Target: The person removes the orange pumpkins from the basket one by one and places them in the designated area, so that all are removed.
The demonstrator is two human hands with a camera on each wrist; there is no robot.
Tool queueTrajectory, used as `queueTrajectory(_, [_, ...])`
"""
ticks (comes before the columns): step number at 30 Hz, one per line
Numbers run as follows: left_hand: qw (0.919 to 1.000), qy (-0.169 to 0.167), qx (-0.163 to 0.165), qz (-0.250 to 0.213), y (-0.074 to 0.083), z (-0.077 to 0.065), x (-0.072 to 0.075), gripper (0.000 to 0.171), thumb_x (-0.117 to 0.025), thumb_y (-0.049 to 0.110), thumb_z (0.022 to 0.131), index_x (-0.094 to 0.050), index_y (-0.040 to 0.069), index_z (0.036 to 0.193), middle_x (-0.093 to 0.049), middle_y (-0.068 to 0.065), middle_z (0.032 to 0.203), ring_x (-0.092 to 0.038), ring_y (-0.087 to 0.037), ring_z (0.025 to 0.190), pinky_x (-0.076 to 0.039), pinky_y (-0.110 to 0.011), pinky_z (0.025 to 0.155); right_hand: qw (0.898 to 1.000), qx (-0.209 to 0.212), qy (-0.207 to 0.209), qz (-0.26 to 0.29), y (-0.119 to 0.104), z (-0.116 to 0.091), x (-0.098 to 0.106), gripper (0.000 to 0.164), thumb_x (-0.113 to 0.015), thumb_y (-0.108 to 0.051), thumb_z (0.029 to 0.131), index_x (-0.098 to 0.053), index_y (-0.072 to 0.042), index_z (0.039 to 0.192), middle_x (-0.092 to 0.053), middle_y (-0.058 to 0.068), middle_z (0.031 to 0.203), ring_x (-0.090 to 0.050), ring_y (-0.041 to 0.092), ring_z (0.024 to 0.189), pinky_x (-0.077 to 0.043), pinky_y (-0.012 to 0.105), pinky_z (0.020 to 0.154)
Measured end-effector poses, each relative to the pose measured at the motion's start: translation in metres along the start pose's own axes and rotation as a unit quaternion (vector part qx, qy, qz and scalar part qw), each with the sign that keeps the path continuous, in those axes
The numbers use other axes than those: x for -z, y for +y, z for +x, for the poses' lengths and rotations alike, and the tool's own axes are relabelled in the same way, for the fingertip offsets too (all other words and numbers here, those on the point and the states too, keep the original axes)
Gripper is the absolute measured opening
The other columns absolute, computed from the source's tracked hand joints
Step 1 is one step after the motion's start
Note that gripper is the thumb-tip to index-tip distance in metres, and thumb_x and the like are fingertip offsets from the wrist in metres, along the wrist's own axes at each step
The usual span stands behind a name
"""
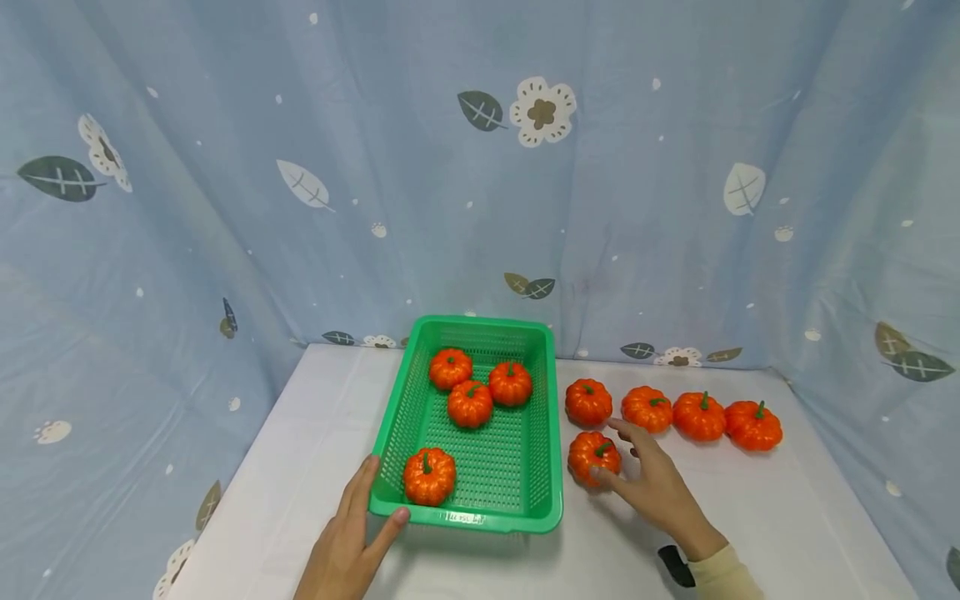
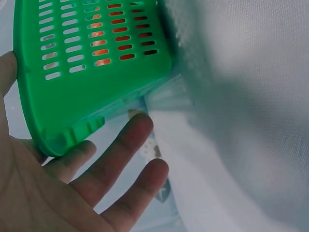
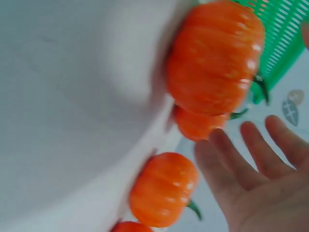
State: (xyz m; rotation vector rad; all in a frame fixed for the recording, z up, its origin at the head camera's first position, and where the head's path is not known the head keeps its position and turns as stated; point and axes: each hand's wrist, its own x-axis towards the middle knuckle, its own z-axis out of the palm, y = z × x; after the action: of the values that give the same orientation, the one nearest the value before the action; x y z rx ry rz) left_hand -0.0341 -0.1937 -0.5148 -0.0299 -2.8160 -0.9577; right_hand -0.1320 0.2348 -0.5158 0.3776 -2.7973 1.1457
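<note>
A green plastic basket [image 1: 501, 522] with slotted walls sits on the table. Several small orange pumpkins lie inside: a few grouped toward the back and one pumpkin [image 1: 429, 477] in the front left corner. My left hand [image 1: 348, 533] rests at that corner, thumb on the front rim and fingers along the left side; the left wrist view shows them mostly straight and spread. To the basket's right, my right hand [image 1: 651, 483] reaches around a near pumpkin [image 1: 592, 457], thumb before it and fingers behind. In the right wrist view a gap separates the extended fingers [image 3: 263, 152] from this pumpkin [image 3: 212, 63].
Behind the near pumpkin, several more pumpkins [image 1: 699, 417] form a row running right from the basket. A white cloth [image 1: 315, 417] covers the table. Blue patterned curtains [image 1: 420, 183] hang along the back and sides. Something black [image 1: 677, 567] is at my right wrist.
</note>
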Motion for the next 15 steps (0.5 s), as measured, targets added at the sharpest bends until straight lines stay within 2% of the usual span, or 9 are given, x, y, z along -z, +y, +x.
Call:
queueTrajectory(2, [1.0000,0.001,-0.002,0.000,0.000,0.000,0.000,0.081,-0.061,0.051,0.099,-0.020,0.022,0.163,-0.032,-0.010,0.163,-0.053,-0.043,0.129,-0.049,-0.061,0.096,0.999,0.031,0.032,0.005,-0.005,0.002,0.007,0.068,-0.081,-0.036,0.088,-0.051,-0.010,0.143,-0.056,0.010,0.141,-0.056,0.031,0.124,-0.052,0.051,0.096])
queueTrajectory(4, [1.0000,0.001,-0.003,0.000,0.000,0.000,0.000,0.081,-0.061,0.051,0.099,-0.020,0.022,0.163,-0.031,-0.010,0.163,-0.053,-0.042,0.129,-0.049,-0.061,0.096,0.997,0.059,0.058,0.010,-0.011,0.005,0.012,0.060,-0.080,-0.029,0.090,-0.054,-0.010,0.140,-0.059,0.007,0.138,-0.058,0.027,0.121,-0.052,0.038,0.097])
queueTrajectory(6, [1.0000,0.002,-0.004,0.000,0.000,0.000,0.001,0.081,-0.061,0.051,0.099,-0.020,0.022,0.163,-0.031,-0.010,0.163,-0.053,-0.042,0.130,-0.049,-0.061,0.097,0.995,0.074,0.068,0.015,-0.018,0.010,0.018,0.057,-0.080,-0.026,0.091,-0.055,-0.009,0.139,-0.059,0.005,0.138,-0.059,0.023,0.120,-0.051,0.028,0.097])
queueTrajectory(7, [1.0000,0.002,-0.005,0.001,0.001,0.000,0.001,0.081,-0.061,0.051,0.100,-0.020,0.022,0.163,-0.031,-0.010,0.163,-0.053,-0.042,0.130,-0.049,-0.061,0.096,0.994,0.079,0.067,0.017,-0.022,0.013,0.020,0.057,-0.080,-0.026,0.091,-0.055,-0.009,0.139,-0.059,0.005,0.138,-0.059,0.022,0.120,-0.050,0.026,0.098])
queueTrajectory(9, [1.0000,0.001,-0.004,0.002,0.002,0.000,0.002,0.081,-0.060,0.051,0.100,-0.021,0.021,0.163,-0.032,-0.011,0.163,-0.052,-0.042,0.130,-0.049,-0.061,0.097,0.994,0.088,0.055,0.026,-0.030,0.019,0.024,0.057,-0.079,-0.027,0.092,-0.055,-0.008,0.140,-0.059,0.006,0.139,-0.058,0.021,0.121,-0.050,0.030,0.100])
queueTrajectory(13, [1.0000,0.000,-0.004,0.004,0.004,0.000,0.003,0.081,-0.060,0.052,0.100,-0.021,0.019,0.163,-0.032,-0.011,0.162,-0.051,-0.042,0.131,-0.048,-0.061,0.097,0.993,0.110,0.026,0.024,-0.048,0.033,0.027,0.059,-0.076,-0.032,0.093,-0.053,-0.011,0.144,-0.057,0.005,0.141,-0.056,0.023,0.124,-0.051,0.051,0.099])
queueTrajectory(15, [1.0000,0.003,-0.005,0.005,0.004,-0.001,0.003,0.080,-0.060,0.051,0.100,-0.021,0.019,0.163,-0.032,-0.011,0.162,-0.052,-0.042,0.131,-0.049,-0.061,0.096,0.992,0.127,0.015,0.018,-0.056,0.042,0.027,0.060,-0.076,-0.032,0.094,-0.051,-0.014,0.145,-0.057,0.002,0.140,-0.056,0.022,0.125,-0.050,0.052,0.100])
